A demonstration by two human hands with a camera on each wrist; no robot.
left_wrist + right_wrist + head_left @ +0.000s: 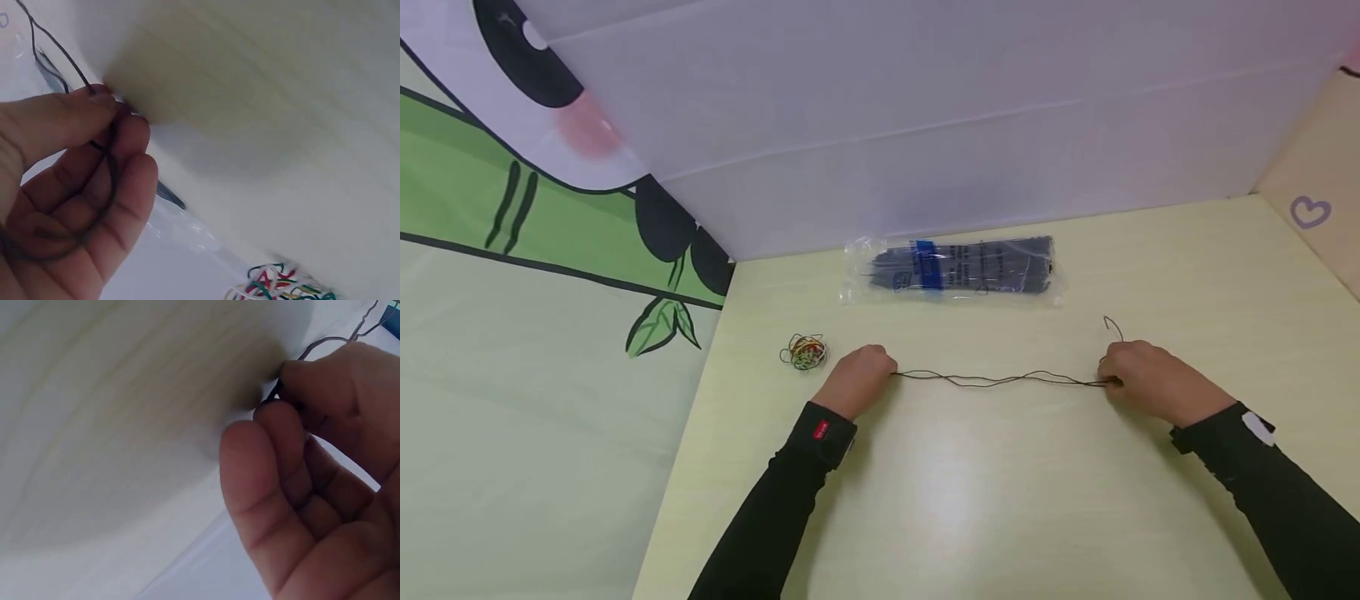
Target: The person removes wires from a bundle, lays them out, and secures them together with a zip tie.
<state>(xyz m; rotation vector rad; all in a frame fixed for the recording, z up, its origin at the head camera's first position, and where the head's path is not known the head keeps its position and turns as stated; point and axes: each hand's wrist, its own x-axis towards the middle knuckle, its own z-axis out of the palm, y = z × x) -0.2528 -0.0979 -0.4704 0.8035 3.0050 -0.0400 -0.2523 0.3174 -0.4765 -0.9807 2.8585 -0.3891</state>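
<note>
A thin black wire (1086,383), in two wavy strands, stretches just above the table between both hands. My left hand (859,379) pinches one end between thumb and fingers. In the left wrist view, part of the wire (113,181) loops across that palm. My right hand (1157,382) pinches the other end with thumb and fingertips. A hooked loose end (1112,325) of wire sticks up beyond the right hand in the head view. The right wrist view shows the wire (325,340) running away from the thumb.
A tangled ball of coloured wires (806,352) lies left of the left hand. Toward the back is a clear plastic bag of dark strips (985,265) with a blue band. A pale cloth wall (962,150) borders the pale wooden table (970,517).
</note>
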